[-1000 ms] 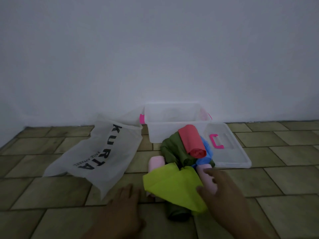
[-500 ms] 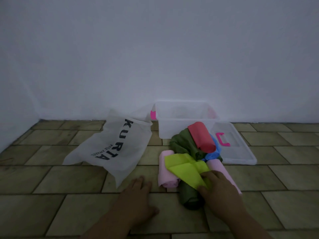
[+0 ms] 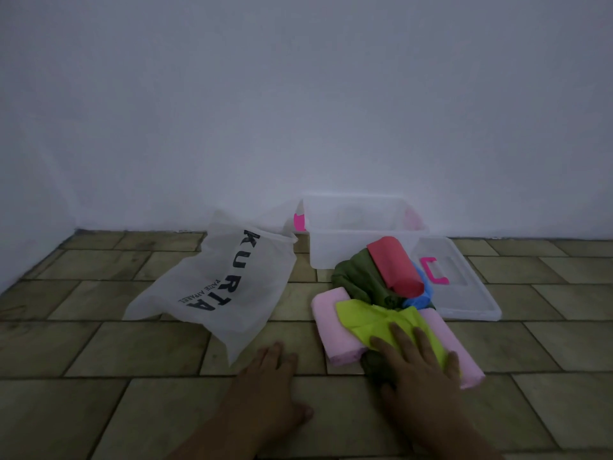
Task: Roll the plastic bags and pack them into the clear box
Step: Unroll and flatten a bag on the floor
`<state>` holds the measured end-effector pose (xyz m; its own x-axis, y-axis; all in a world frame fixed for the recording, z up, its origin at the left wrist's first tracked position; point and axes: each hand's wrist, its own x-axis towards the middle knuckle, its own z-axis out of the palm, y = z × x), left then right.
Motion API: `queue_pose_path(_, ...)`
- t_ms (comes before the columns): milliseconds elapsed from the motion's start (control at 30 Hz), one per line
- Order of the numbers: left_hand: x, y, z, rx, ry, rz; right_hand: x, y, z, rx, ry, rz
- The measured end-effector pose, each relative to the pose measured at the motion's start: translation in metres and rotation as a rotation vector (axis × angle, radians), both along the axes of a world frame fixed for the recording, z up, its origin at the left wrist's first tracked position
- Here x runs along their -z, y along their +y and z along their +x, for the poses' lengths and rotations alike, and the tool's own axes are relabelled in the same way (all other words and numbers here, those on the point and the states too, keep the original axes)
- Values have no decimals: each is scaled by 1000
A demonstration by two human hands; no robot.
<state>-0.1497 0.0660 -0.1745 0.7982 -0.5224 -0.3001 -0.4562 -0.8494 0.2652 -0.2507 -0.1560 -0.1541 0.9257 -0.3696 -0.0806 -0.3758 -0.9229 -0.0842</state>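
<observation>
From my feed, the right hand point(image 3: 418, 366) lies flat on the yellow-green bag point(image 3: 368, 318), fingers straight and spread, pressing it down rather than gripping it. That bag is draped over the near end of a heap of bags on the tiled floor point(image 3: 149, 353). The left hand point(image 3: 269, 376) rests palm down on a bare tile just left of the heap, fingers relaxed and holding nothing.

In the heap, one pink roll point(image 3: 331, 327) lies to the left of the yellow-green bag and a second pink roll point(image 3: 461, 353) to its right, partly under my right hand. Behind them sits a crumpled dark green bag point(image 3: 358, 277). A red roll point(image 3: 394, 265) lies on top of it, and a blue bag point(image 3: 422, 295) pokes out at the right.

The clear box point(image 3: 358, 250) stands open against the wall point(image 3: 298, 94), directly beyond the heap, so the heap lies between my hands and the box. I cannot tell what is inside it. It has a pink latch point(image 3: 299, 222) on its left end. Its clear lid point(image 3: 474, 303) lies flat on the floor just right of the heap, with its pink handle point(image 3: 435, 270) facing up.

A white translucent bag printed KURTA point(image 3: 219, 287) lies spread out to the left, with its near corner just beside my left fingertips.
</observation>
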Motion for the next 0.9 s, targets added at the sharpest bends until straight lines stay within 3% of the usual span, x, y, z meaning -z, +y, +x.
queue_pose_path(233,-2,-1,-1,-4,-1,26,-30,-5,9,-52,38,54)
queue_pose_path(400,-6,0,-1,17,-6,54,-45,41,29,-253,-411,-55)
queue_pose_path(467,-13,1,-1,43,-88,61,-36,62,42,-350,-306,-121)
queue_pose_path(600,-33,13,18,-44,-414,106,-19,63,63,-227,-173,-166)
queue_pose_path(700,-37,27,44,-259,-189,61,-13,54,73,-176,-132,-198)
queue_pose_path(767,-32,29,62,-277,-32,136,-12,51,78,-180,-137,-209)
queue_pose_path(900,-27,16,97,-247,43,155,-9,51,79,-249,-129,-188)
